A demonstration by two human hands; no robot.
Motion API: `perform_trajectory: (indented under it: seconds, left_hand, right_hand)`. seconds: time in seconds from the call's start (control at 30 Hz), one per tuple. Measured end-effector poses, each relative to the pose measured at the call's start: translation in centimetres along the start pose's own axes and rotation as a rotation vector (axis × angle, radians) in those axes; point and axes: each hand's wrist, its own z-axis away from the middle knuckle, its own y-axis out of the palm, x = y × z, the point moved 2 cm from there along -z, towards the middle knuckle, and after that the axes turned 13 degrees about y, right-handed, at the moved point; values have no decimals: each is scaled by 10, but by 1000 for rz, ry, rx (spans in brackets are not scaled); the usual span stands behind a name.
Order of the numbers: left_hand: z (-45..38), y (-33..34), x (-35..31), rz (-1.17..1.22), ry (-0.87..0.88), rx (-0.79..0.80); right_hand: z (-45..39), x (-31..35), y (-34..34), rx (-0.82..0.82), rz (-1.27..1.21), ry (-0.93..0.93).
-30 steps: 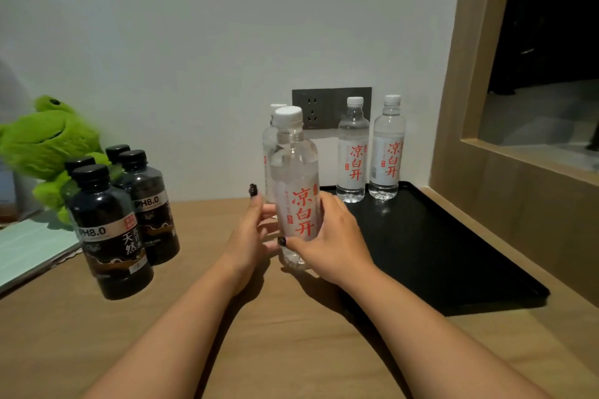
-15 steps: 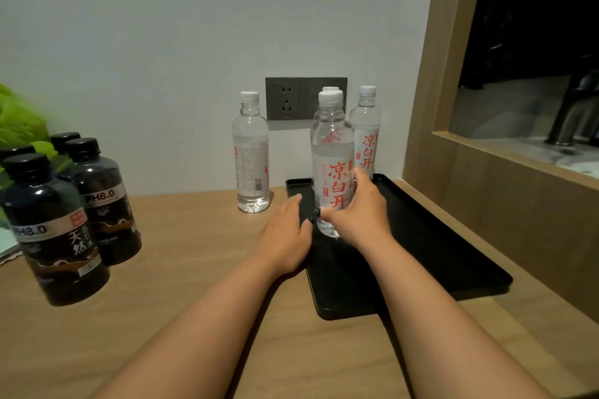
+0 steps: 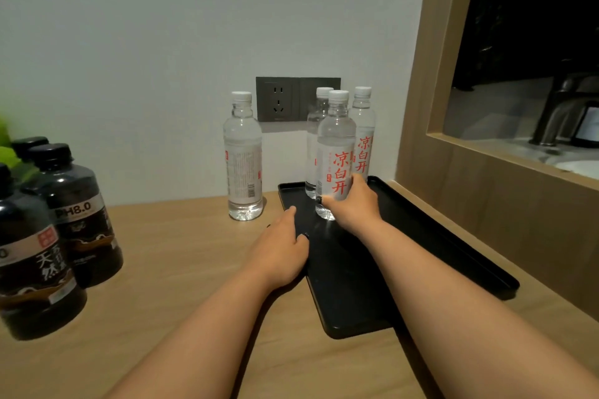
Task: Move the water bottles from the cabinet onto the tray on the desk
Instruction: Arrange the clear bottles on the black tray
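Four clear water bottles are counted: one is clasped upright on the tray by the right hand, two are partly hidden behind, one is left on the tabletop. The left hand is laid flat, empty, at the tray's edge. Three dark bottles are seen, perhaps more cut off.

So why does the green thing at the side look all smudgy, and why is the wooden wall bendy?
In the head view, the green shape sits cut off at the left edge, blurred; the wide lens bows the tall wooden frame; the room is dim, so the flat black tray shows only a faint sheen beneath the clear plastic water bottle gripped by the right hand.
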Motion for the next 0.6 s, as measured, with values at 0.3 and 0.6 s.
perform_trajectory:
  seconds: [0.3,0.6]
  left_hand:
    - [-8,-19,14,88,-104,-625]
    - [-36,-30,54,296,-302,-720]
  right_hand:
    - [-3,-7,9,-72,55,-27]
    - [-11,-11,10,6,24,54]
